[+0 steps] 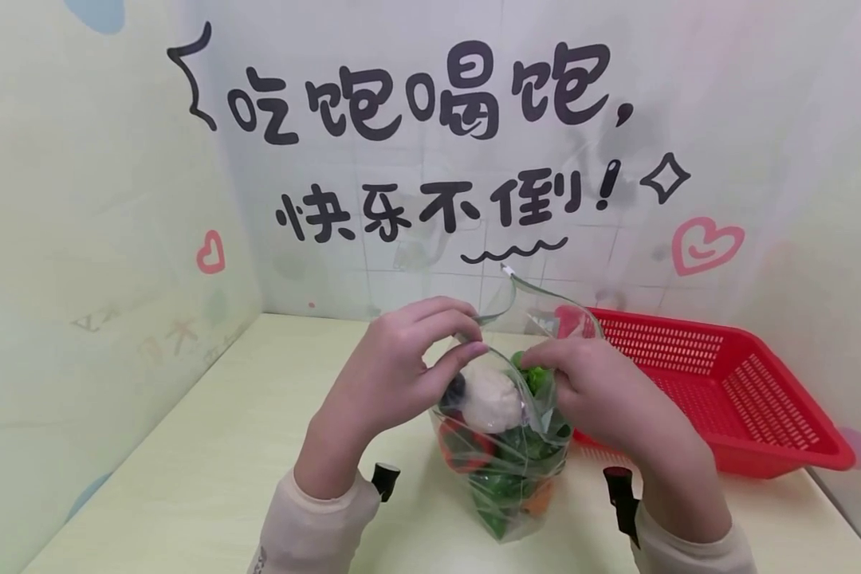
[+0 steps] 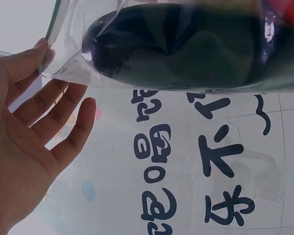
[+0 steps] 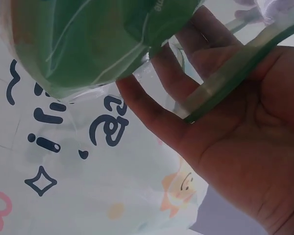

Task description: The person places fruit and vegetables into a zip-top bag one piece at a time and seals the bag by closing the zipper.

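A clear zip bag [image 1: 505, 486] with a green zip strip stands on the table, its mouth parted. In it are a white cauliflower-like piece [image 1: 493, 401], something red and round [image 1: 465, 443], a dark purple eggplant-like piece [image 2: 176, 44], leafy greens [image 1: 538, 378] and something orange [image 1: 540, 496]. My left hand [image 1: 409, 355] pinches the bag's left rim between thumb and fingers. At the right rim, my right hand [image 1: 599, 387] touches the bag with fairly straight fingers. The strip crosses before the right palm in the right wrist view; the thumb's hold is unclear.
Right of the bag stands a red perforated basket [image 1: 768, 434], partly behind my right forearm. A white slider [image 1: 508, 271] sits on the zip strip at the far side of the mouth. The pale table [image 1: 208, 446] meets a printed back wall [image 1: 316, 279].
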Tool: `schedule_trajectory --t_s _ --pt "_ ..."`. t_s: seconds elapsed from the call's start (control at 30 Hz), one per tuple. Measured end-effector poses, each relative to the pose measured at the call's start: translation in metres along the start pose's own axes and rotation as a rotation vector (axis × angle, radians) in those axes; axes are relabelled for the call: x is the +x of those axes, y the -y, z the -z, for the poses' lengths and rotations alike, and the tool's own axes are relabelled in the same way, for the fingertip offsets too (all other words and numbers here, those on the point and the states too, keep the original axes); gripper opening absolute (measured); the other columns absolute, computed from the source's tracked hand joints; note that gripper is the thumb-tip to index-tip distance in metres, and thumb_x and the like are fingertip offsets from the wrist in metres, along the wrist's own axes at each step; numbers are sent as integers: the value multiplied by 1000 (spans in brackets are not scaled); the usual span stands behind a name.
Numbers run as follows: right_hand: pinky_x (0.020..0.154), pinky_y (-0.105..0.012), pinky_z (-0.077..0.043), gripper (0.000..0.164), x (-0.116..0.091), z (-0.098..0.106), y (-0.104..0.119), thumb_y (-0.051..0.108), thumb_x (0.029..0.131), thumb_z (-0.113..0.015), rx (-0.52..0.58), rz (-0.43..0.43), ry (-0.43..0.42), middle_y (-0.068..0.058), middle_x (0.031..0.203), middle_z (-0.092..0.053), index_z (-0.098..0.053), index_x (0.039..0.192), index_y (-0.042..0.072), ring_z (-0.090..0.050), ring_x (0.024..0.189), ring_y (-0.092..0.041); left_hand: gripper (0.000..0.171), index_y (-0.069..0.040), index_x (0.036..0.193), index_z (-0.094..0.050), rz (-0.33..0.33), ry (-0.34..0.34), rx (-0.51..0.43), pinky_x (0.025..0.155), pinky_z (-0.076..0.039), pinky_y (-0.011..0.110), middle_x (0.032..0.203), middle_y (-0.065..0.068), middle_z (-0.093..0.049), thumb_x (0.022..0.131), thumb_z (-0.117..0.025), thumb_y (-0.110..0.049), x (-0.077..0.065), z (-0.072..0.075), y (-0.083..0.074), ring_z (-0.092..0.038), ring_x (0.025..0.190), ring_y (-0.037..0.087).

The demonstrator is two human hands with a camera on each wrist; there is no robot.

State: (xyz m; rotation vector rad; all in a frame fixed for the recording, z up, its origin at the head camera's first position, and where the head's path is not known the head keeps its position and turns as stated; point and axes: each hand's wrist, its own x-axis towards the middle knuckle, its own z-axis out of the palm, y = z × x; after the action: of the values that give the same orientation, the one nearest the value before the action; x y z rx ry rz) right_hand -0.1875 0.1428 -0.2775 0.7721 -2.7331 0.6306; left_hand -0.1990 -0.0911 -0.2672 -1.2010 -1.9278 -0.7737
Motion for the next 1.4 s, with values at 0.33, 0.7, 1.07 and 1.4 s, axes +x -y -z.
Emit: schedule_trajectory --t_s 0.33,0.7,1.07,1.4 --pt "59 -27 -50 33 1 -5 -2 1 89 -52 -13 -1 37 6 92 -64 -69 110 20 -54 68 -9 5 -11 88 -69 0 -6 4 70 -49 19 93 -5 -64 86 -73 -13 -1 0 0 -56 88 1" --pt "70 -36 -56 28 -10 12 -6 37 96 -58 24 -4 -66 5 100 -66 -68 116 20 -59 86 -13 5 -11 89 -69 12 -3 7 75 -52 22 95 -5 -65 87 -71 -14 -1 4 2 -57 91 0" --pt "53 -18 -48 11 -16 18 -3 13 94 -61 61 188 -542 7 85 -70 -71 91 15 -62 73 -3 4 -11 88 -68 51 -24 5 74 -49 21 91 -7 -64 86 -72 -12 -4 16 4 -56 87 1" --pt "63 -12 -46 6 -19 20 1 7 88 -67 100 215 -604 5 81 -67 -72 91 10 -58 74 -2 4 -11 88 -68 50 -23 3 76 -49 21 93 -6 -63 87 -71 -14 -3 15 4 -55 85 2"
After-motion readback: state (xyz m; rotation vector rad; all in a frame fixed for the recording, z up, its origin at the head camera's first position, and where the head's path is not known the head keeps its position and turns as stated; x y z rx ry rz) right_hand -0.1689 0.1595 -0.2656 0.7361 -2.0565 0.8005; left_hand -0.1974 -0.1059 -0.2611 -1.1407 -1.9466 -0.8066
